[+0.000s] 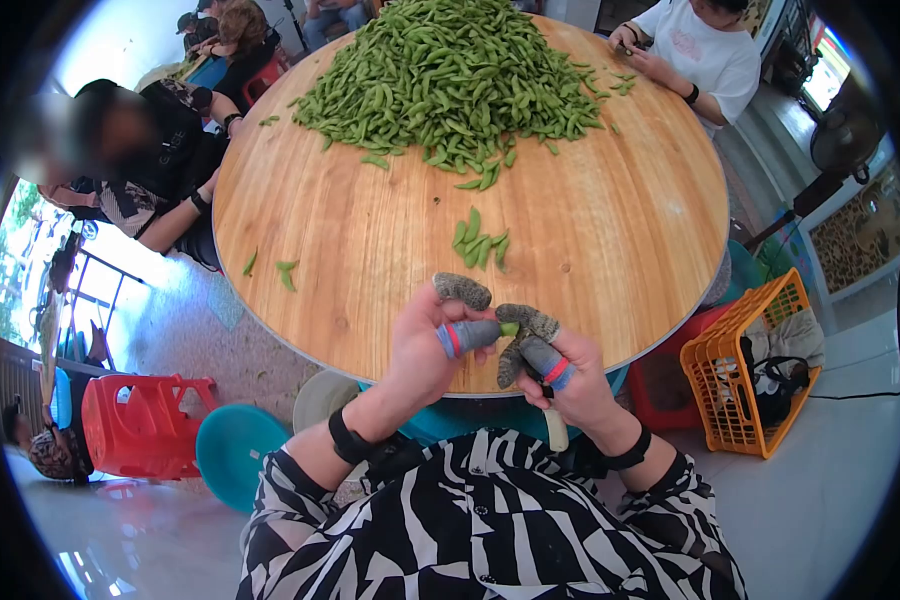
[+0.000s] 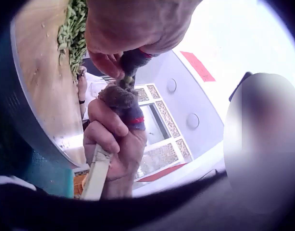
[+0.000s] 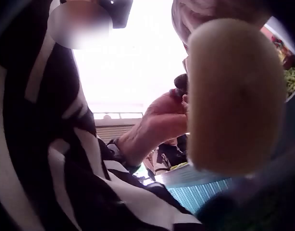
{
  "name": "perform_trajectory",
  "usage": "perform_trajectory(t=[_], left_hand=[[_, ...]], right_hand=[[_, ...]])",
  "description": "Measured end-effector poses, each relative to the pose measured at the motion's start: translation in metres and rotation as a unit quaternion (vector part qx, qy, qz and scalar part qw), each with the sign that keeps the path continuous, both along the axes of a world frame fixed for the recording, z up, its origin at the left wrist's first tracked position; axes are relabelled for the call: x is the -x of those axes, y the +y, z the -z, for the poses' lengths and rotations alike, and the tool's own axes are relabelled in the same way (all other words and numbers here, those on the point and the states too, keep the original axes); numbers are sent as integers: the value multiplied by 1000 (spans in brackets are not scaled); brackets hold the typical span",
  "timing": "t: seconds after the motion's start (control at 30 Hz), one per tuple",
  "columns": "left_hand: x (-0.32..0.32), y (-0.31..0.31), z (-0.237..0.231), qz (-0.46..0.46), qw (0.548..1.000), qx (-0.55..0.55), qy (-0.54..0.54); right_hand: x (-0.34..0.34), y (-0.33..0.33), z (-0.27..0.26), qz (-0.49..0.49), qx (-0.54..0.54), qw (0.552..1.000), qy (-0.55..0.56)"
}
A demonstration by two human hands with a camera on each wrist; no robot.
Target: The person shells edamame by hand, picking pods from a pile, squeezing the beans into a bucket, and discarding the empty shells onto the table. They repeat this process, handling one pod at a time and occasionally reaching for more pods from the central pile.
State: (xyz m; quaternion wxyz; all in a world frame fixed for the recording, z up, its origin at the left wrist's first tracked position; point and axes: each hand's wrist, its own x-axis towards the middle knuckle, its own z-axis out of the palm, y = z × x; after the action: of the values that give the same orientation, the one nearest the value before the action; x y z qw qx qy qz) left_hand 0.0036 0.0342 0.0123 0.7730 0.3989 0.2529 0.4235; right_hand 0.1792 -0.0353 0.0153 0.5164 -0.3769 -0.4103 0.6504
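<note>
Both hands meet just above the near table edge, wearing grey knitted covers on thumbs and index fingers. My left hand pinches a green edamame pod, mostly hidden between the fingertips. Right beside it, the covered fingertips of my right hand come up to the pod. Curled lower fingers of that hand grip a tool's pale handle, which sticks out below the palm; the tool's working end is hidden. The handle's blunt end fills much of the right wrist view. A few loose pods lie ahead of the hands.
A large heap of pods covers the far side of the round wooden table. People sit around it at the left and far right. Red stools, a teal basin and an orange crate stand on the floor nearby.
</note>
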Motion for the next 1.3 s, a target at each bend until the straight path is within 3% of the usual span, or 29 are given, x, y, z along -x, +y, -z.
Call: perform_trajectory(t=[0.13, 0.2, 0.23, 0.27, 0.3, 0.33, 0.4, 0.43, 0.5, 0.53, 0.6, 0.63, 0.7, 0.83, 0.9, 0.93, 1.0, 1.13, 1.2, 1.3], left_hand=[[-3, 3, -1, 49, 990, 112, -72], [-4, 4, 1, 25, 998, 14, 58], [-3, 1, 1, 25, 998, 14, 59], [-1, -2, 2, 8, 982, -117, 147], [0, -5, 0, -10, 942, -243, 231], [1, -9, -3, -7, 943, -239, 233], [1, -13, -14, -36, 832, -392, 391], [3, -12, -11, -37, 831, -393, 391], [8, -9, -2, -50, 746, -535, 393], [10, -9, -2, -48, 747, -533, 394], [13, -9, -12, -79, 702, -565, 426], [11, -12, -20, -79, 703, -566, 424], [9, -20, -35, -81, 757, -497, 416], [15, -12, -19, -76, 734, -545, 399], [14, -13, -17, -95, 640, -634, 423], [14, -14, -15, -95, 641, -634, 422], [15, -14, -10, -99, 596, -676, 423], [17, -4, -7, -78, 629, -664, 397], [16, -2, -12, -35, 774, -542, 326], [16, 1, -10, -33, 808, -498, 312]], right_hand=[[-3, -2, -6, -10, 22, 999, 34], [-4, -1, -4, -11, 50, 997, 63], [-7, 0, 2, -27, 66, 991, 110], [-9, 2, 4, -43, 80, 983, 158], [-8, 3, 4, -41, 80, 983, 159], [-6, 1, 4, -41, 109, 977, 178], [-5, 1, 4, -43, 133, 970, 198], [-6, 2, 6, -48, 120, 971, 199], [-6, 3, 5, -51, 109, 972, 200], [-5, 2, 3, -54, 110, 973, 194], [-3, 2, 4, -56, 111, 974, 190], [-2, 3, 9, -42, 108, 976, 184], [-2, 4, 11, -27, 105, 978, 178], [2, 0, 9, -43, 103, 978, 177], [3, -2, 9, -54, 101, 978, 175], [5, -2, 9, -38, 124, 974, 183], [6, -1, 9, -22, 145, 971, 191], [6, -2, 11, -11, 134, 978, 159], [6, -4, 10, -19, 124, 981, 147], [6, -1, 3, -6, 102, 987, 123]])
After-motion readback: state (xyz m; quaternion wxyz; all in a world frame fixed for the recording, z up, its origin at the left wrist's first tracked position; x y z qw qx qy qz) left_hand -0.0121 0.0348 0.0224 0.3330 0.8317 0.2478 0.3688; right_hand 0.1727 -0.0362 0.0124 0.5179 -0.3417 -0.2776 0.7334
